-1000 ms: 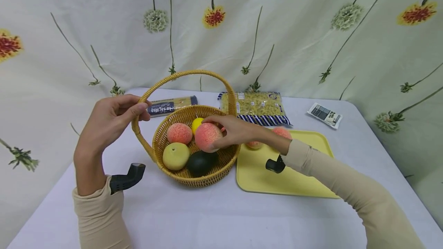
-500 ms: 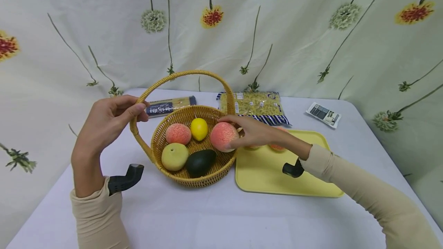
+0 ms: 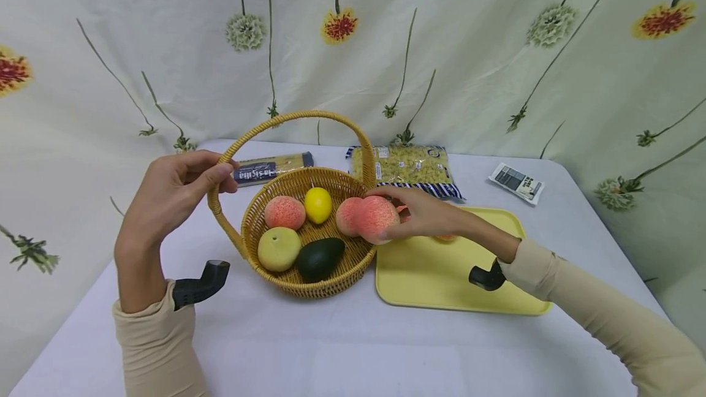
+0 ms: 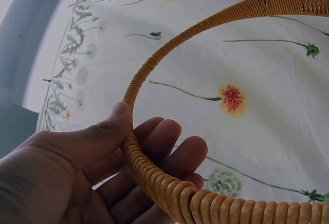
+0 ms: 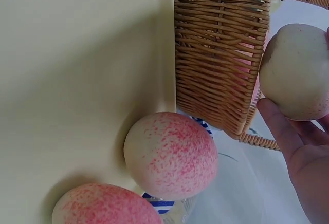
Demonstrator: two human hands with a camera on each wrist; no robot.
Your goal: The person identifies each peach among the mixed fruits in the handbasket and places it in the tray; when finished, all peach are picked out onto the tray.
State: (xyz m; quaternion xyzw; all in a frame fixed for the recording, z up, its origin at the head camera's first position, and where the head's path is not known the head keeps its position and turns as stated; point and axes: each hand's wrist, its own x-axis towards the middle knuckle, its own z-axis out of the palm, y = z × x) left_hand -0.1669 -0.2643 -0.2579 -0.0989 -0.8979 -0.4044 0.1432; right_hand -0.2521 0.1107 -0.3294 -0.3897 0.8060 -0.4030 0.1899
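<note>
My left hand (image 3: 173, 201) pinches the left side of the wicker basket's handle (image 3: 300, 115); in the left wrist view, the thumb and fingers (image 4: 177, 157) are around it. My right hand (image 3: 427, 212) grips a pink peach (image 3: 377, 220) above the basket's right rim. The peach's pale side (image 5: 295, 72) shows in the right wrist view. Inside the basket (image 3: 320, 290) lie a second peach (image 3: 346, 217), partly covered by the held one, a reddish fruit (image 3: 284, 212), a lemon (image 3: 318, 205), a yellow-green fruit (image 3: 279, 249) and an avocado (image 3: 321, 258).
A yellow tray (image 3: 452, 280) stands right of the basket. Two peaches, one nearer the basket (image 5: 169, 154) and another (image 5: 105, 208), lie on it. Behind are a pasta pack (image 3: 270, 168), a larger pasta bag (image 3: 410, 167) and a small white packet (image 3: 516, 183).
My right hand has moved right with its peach, from over the basket's middle to its right rim. The lemon and the peach beneath have come into fuller view. My left hand keeps its hold.
</note>
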